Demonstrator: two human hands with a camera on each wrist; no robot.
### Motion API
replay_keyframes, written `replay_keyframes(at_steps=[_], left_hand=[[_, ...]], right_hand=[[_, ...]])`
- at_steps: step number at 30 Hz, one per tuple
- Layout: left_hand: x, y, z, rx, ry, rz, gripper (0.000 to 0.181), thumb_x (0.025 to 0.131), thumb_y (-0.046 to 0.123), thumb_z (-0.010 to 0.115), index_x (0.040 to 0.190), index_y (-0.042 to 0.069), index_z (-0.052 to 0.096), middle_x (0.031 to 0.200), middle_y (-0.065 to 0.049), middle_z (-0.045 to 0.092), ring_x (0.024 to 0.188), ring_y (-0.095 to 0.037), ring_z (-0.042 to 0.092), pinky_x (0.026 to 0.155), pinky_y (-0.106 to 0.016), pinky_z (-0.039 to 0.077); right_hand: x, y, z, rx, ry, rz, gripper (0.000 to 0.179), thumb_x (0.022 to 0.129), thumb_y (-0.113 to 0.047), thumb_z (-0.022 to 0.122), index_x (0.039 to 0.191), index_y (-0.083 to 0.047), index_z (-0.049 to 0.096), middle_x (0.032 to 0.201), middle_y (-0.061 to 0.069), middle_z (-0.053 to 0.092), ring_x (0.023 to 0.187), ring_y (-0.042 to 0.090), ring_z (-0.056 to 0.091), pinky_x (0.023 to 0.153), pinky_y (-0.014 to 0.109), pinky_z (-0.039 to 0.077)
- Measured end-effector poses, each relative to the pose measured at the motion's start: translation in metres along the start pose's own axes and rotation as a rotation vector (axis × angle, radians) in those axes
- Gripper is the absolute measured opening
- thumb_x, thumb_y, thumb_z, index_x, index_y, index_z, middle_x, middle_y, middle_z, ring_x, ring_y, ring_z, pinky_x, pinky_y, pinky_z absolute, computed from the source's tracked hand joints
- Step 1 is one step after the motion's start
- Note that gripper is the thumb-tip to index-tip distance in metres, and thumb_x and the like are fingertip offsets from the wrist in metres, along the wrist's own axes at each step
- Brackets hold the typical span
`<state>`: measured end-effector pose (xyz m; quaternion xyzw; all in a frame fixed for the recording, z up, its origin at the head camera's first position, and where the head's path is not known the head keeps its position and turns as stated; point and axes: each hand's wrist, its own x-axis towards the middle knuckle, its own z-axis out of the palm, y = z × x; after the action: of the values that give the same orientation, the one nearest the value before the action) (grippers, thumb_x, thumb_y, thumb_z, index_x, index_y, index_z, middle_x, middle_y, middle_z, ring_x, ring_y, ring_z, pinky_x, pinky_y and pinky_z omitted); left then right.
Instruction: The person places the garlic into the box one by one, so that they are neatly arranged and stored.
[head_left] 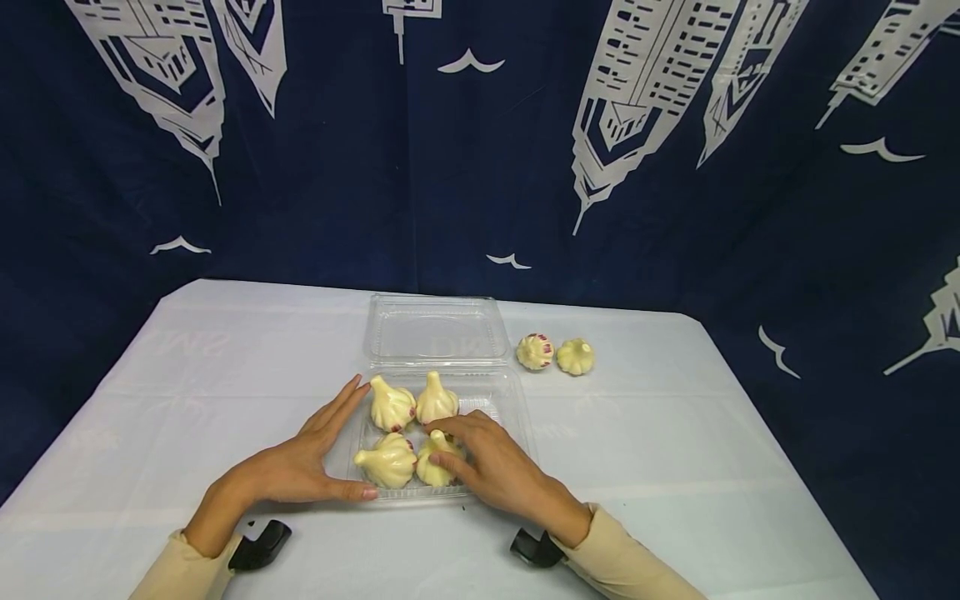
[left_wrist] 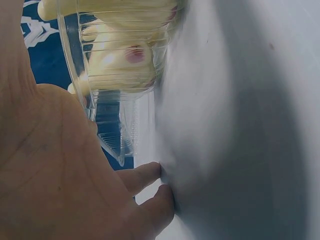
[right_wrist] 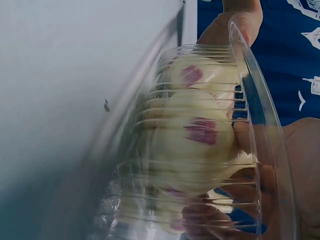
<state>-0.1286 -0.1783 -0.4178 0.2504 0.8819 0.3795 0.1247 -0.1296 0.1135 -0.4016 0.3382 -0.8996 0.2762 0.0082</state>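
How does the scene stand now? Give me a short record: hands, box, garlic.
box: clear, lid folded open to the far side
left hand: fingers spread at the box's left side, thumb at near edge
right hand: holds the near right bulb
bulbs inside: four, in two rows of two
loose bulbs: two, on the table, right of the lid

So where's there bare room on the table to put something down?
On the white tabletop, left of the left hand and the clear plastic clamshell box; also right of the right hand, nearer than the two loose garlic bulbs. It's crowded in the box's near half, where the right hand grips one of four garlic bulbs.
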Motion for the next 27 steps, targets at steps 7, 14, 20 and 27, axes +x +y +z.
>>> replay_keyframes(at_steps=[7, 14, 20, 27], left_hand=[[0.000, 0.000, 0.000, -0.001, -0.006, -0.007, 0.125, 0.077, 0.051, 0.083, 0.162, 0.030, -0.007, 0.169, -0.009, -0.011, 0.151, -0.049, 0.003, 0.106, -0.080, 0.021], [0.000, 0.000, 0.000, -0.002, -0.004, -0.002, 0.125, 0.077, 0.052, 0.083, 0.162, 0.029, -0.007, 0.169, -0.010, -0.011, 0.152, -0.049, 0.002, 0.107, -0.080, 0.020], [0.000, 0.001, 0.001, -0.003, -0.005, 0.002, 0.126, 0.077, 0.052, 0.083, 0.162, 0.028, -0.007, 0.169, -0.010, -0.012, 0.151, -0.049, 0.001, 0.107, -0.080, 0.020], [0.000, -0.001, 0.000, -0.003, -0.004, 0.002, 0.126, 0.077, 0.052, 0.083, 0.162, 0.028, -0.007, 0.169, -0.010, -0.011, 0.152, -0.049, 0.001, 0.107, -0.080, 0.019]], right_hand=[[0.001, -0.001, 0.000, -0.019, -0.006, -0.005, 0.036, 0.100, -0.028, 0.062, 0.133, -0.015, 0.062, 0.130, -0.002, 0.066, 0.115, 0.014, 0.059, 0.098, 0.036, 0.049], [0.001, 0.002, -0.003, 0.017, 0.026, -0.029, 0.032, 0.102, -0.026, 0.060, 0.131, -0.014, 0.063, 0.123, -0.002, 0.067, 0.111, 0.015, 0.060, 0.095, 0.035, 0.050], [0.001, 0.003, -0.014, 0.028, 0.056, -0.039, 0.029, 0.101, -0.027, 0.062, 0.125, -0.013, 0.066, 0.121, -0.002, 0.068, 0.109, 0.014, 0.061, 0.090, 0.032, 0.052], [0.002, 0.014, -0.034, 0.042, 0.142, -0.038, 0.025, 0.098, -0.023, 0.067, 0.119, -0.011, 0.069, 0.116, 0.000, 0.069, 0.102, 0.021, 0.063, 0.082, 0.029, 0.054]])
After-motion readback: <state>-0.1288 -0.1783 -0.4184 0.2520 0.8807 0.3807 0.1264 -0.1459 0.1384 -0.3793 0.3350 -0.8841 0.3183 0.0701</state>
